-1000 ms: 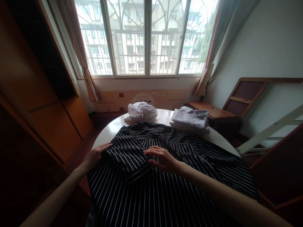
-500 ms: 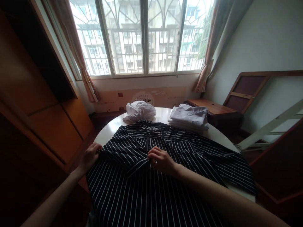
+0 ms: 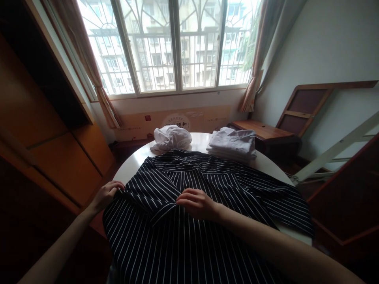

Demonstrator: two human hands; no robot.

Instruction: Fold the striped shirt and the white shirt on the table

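Since one second ago: right hand [image 3: 197, 203], then loosely spread above the cloth, has closed in at the cuff [image 3: 164, 212]; left hand [image 3: 107, 195], then laid flat on the fold, has drawn its fingertips together at the outer edge. View has drifted slightly too.

Striped shirt [image 3: 189, 252] lies spread over the tabletop [image 3: 130, 167], collar end away from the wearer, lower part running toward the body. Near sleeve [image 3: 148, 179] is folded inward across the back; far sleeve [image 3: 284, 201] lies out to the right.

Grip, right: thumb and fingers nearly together, a corner of the cuff between them. Grip, left: narrow pinch on the folded edge (fingertips partly shadowed, but cloth appears caught).

Risks, as judged: uneven pull between the hands could skew the sleeve fold; a loose right pinch could let the cuff drop crooked; soft cloth may bunch beneath. Hem hanging low could drag the shirt off the near side. Pushing it farther forward might nudge the white things behind.

Count: two hands; one striped shirt, two sleeves; one crumpled white cloth [image 3: 172, 138]; one white folded stack [image 3: 231, 142], several layers, exact number unclear; one tabletop; two curtains [image 3: 103, 98] flanking one window [image 3: 197, 59].
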